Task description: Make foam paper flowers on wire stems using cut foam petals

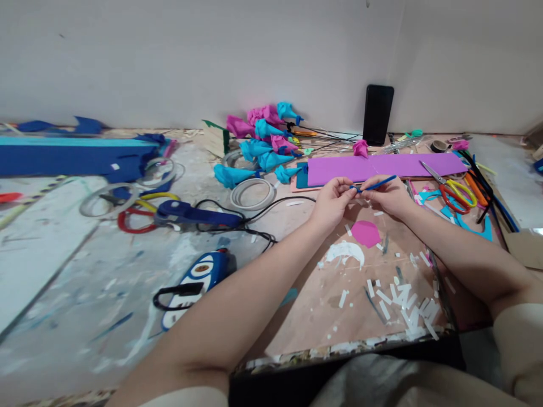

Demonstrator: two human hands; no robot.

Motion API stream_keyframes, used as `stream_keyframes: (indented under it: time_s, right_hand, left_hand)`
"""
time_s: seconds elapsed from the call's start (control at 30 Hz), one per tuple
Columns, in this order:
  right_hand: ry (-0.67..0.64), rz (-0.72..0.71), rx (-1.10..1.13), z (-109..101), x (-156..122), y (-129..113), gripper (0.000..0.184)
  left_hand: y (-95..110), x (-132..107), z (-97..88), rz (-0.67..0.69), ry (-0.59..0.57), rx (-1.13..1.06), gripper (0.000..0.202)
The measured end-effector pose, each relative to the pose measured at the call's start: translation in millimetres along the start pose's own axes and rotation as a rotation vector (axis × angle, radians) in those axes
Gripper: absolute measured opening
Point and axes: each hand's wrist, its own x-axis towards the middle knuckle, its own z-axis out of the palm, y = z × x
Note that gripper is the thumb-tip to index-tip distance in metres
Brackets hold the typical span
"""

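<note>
My left hand (333,202) pinches one end of a thin blue stem (382,183), with fingertips closed on it. My right hand (389,196) grips the same stem close by, and its free end sticks out up and to the right. Both hands are held almost together over the board, just in front of a stack of purple sheets (339,169). A pink petal-shaped piece (366,233) lies below them. What the fingertips cover of the stem is hidden.
Pink and blue crinkled flowers (254,148) on wires lie at the back. A black phone (378,115) leans on the wall. Scissors (453,195) are at the right, white strips (407,305) in front, a glue gun (197,215) and tape roll (252,194) at the left.
</note>
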Motion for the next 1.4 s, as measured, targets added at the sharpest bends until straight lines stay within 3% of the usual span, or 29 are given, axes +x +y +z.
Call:
stream_keyframes:
  time_s: [0.2,0.37,0.47,0.53,0.6,0.8,1.0,1.4]
  right_hand:
    - [-0.024,0.078,0.051,-4,2,-2,0.037]
    - [-0.116,0.148,-0.044,-2,-3,-4,0.032]
    - [-0.088,-0.012,-0.291,-3,-4,-6,0.022]
    - [-0.057,-0.186,-0.49,-4,-3,-6,0.017]
    - [-0.043,-0.271,-0.582,-5,-2,-5,0.016]
    - [0.058,-0.133,-0.363,-4,2,1,0.019]
    - [0.07,-0.062,-0.224,-2,4,4,0.025]
    - [0.098,0.061,-0.098,-5,4,3,0.03]
  left_hand:
    - [3,-8,4.5,-0.049,-0.143,0.189,0.024]
    - [7,-10,4.6,0.112,-0.207,0.446,0.02]
    - [8,-11,4.9,0.199,-0.176,0.583,0.021]
    - [7,-11,5.0,0.195,-0.147,0.58,0.024]
    - [4,-11,4.7,0.17,-0.126,0.546,0.026]
    - [0,-7,3.2,0.096,-0.025,0.348,0.044]
    - [2,-2,2.0,0.082,0.026,0.145,0.043]
    - [4,-6,1.2,0.123,0.091,0.266,0.024]
